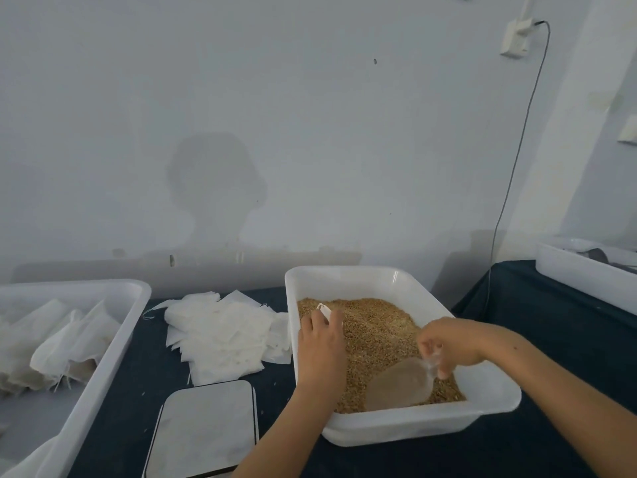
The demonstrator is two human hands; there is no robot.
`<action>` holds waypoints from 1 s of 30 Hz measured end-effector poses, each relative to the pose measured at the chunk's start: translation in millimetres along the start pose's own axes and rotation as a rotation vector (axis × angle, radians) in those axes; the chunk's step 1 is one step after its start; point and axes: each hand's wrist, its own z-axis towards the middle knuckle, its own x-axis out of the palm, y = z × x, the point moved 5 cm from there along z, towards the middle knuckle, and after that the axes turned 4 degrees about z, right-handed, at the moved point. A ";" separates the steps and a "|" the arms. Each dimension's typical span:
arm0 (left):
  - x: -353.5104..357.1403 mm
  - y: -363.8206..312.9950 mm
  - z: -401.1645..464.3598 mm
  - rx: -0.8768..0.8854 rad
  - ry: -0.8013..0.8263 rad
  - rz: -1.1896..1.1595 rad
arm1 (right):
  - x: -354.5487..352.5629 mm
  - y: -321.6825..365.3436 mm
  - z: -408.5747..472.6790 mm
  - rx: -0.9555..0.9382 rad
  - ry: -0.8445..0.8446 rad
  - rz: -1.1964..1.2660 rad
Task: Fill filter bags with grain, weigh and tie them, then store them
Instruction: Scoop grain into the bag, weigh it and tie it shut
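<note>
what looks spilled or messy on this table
A few stray grains lie on the dark cloth left of the scale. The empty filter bags sit in a loose, fanned heap. Nothing looks damaged.

head cam, single view | looks fwd & down, wide-angle | close over table [537,305] | wall behind

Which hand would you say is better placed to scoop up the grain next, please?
The right hand, probably: it already grips the clear scoop on the grain, while the left hand holds a bag.
</note>
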 end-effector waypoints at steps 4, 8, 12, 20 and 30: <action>-1.6 0.1 -0.6 -0.002 0.009 -0.039 | 22.8 28.3 13.8 -0.128 0.018 0.013; -2.1 2.9 1.2 0.015 -0.019 -0.091 | 40.8 38.2 24.3 -0.129 -0.010 0.123; -2.9 7.9 7.8 0.022 -0.060 -0.180 | 48.8 27.6 18.1 -0.156 0.016 0.338; 6.3 12.7 28.1 0.100 0.007 -0.157 | 25.0 -10.3 -10.3 -0.151 0.000 0.628; 25.6 -4.2 23.4 0.402 0.228 -0.086 | -19.2 -36.4 -26.6 -0.063 -0.179 0.521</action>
